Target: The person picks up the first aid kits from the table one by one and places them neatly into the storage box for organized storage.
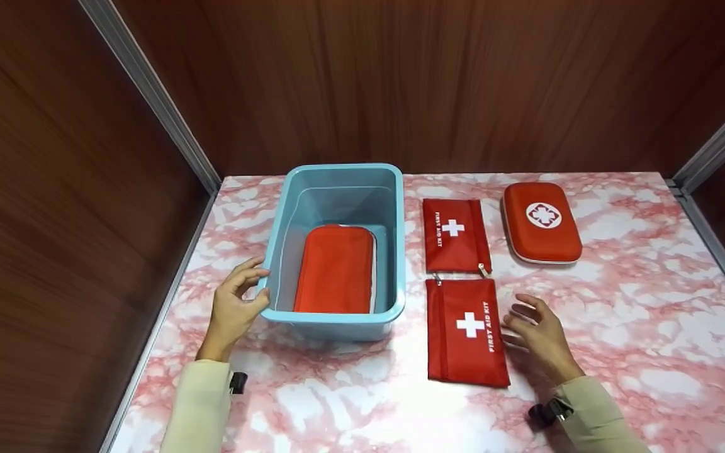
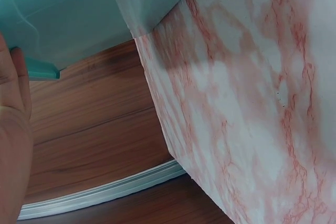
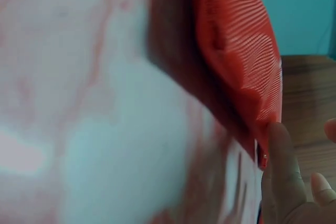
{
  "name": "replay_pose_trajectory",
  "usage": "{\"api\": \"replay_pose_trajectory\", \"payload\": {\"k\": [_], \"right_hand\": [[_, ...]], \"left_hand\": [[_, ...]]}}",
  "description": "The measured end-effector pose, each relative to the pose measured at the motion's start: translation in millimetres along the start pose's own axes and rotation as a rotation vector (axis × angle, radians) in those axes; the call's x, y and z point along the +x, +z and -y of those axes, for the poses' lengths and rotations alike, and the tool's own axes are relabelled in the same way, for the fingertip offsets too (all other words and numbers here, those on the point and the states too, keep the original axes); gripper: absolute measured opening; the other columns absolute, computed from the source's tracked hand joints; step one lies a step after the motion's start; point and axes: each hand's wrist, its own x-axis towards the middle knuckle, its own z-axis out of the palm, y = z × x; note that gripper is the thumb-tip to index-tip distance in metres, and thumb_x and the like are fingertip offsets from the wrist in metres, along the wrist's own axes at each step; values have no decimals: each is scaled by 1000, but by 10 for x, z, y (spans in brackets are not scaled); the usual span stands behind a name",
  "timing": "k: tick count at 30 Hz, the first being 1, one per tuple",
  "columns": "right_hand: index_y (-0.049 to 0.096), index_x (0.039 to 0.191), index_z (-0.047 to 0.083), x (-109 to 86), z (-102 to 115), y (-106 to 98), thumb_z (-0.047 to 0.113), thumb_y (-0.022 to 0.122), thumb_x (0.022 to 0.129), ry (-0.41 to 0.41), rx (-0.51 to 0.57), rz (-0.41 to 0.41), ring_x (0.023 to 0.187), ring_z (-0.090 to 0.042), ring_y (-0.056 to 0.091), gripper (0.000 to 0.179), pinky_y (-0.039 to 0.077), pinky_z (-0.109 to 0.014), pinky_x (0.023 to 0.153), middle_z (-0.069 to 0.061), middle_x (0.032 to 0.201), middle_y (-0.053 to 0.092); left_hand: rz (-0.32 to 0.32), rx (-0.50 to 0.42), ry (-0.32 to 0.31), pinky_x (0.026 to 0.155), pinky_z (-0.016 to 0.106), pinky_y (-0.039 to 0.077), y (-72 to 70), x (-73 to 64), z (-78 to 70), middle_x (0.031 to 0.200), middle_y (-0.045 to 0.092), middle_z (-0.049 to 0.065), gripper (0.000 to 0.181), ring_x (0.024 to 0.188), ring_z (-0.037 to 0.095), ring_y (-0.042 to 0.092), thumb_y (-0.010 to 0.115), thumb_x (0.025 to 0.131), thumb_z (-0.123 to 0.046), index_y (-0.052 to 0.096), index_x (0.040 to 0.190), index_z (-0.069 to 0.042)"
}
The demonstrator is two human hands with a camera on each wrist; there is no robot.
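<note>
A light-blue plastic bin (image 1: 343, 318) stands on the marbled tabletop, with a red zippered case (image 1: 337, 270) lying inside. My left hand (image 1: 236, 305) pinches the bin's left rim near the front corner; part of this hand also shows at the left of the left wrist view. To the right of the bin lies a larger red first aid pouch (image 1: 457, 358) with a white cross. Beside its right edge, my right hand (image 1: 542, 336) has loosely bent, spread fingers and holds nothing. A fingertip overlaps the red pouch (image 3: 244, 45) in the right wrist view; contact is unclear.
Behind the larger pouch lies a smaller red first aid pouch (image 1: 454, 255), zipper pulls between them. A hard-shell red case (image 1: 542, 239) with a white cross emblem sits at the back right. Dark wood-grain panels (image 1: 400, 88) enclose the table's back and sides.
</note>
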Motion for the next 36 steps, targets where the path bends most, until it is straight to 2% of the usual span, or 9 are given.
{"api": "replay_pose_trajectory", "payload": {"k": [6,11,14,18,22,26,31,36], "right_hand": [[30,150,-3,-25,-90,-38,3,60,96,-10,-84,-25,100,-15,62,62,56,-34,84,-34,146,39],[32,148,-3,-55,-132,-10,4,62,96,-16,-114,-22,123,-33,51,61,56,-35,84,-34,146,39],[32,149,-1,-67,-127,42,9,67,95,-10,-121,-11,129,-39,44,66,56,-33,81,-32,148,38],[38,147,-1,-74,-114,131,15,75,90,-37,-225,-10,122,-40,51,70,54,-28,78,-31,144,42],[44,141,-5,-68,-111,219,10,78,86,-108,-348,-22,115,-42,58,66,51,-24,77,-33,135,49],[49,135,-7,-48,-110,299,3,78,84,-150,-424,-36,112,-41,59,60,51,-29,86,-32,130,55],[52,133,-6,-36,-99,370,2,78,82,-153,-465,-35,108,-39,58,58,48,-43,92,-31,126,58],[54,131,-4,-47,-86,397,2,79,80,-123,-454,-16,101,-37,60,57,51,-37,82,-30,117,62]], "left_hand": [[-4,2,-1,93,27,47,12,9,-13,130,55,34,28,104,20,64,61,77,24,65,103,17],[-1,-1,0,93,28,47,21,18,-14,130,55,34,28,105,16,64,61,76,24,65,103,19],[0,-8,-4,93,27,46,18,16,-9,131,54,34,28,106,14,63,60,77,25,64,103,20],[-5,-13,-15,93,26,45,7,5,-5,131,54,34,29,105,15,63,60,77,25,65,104,19],[-3,-21,-29,93,26,44,-1,-4,-9,132,53,34,29,105,13,62,60,77,25,64,105,20],[-6,-27,-33,93,27,44,-5,-6,-9,132,53,34,29,105,16,63,60,77,26,65,103,17],[-5,-29,-22,92,26,44,0,-5,-9,132,53,35,28,105,15,63,59,76,26,65,103,18],[-3,-18,-2,92,25,45,5,-2,49,131,53,36,29,105,18,64,59,76,26,66,103,16]]}}
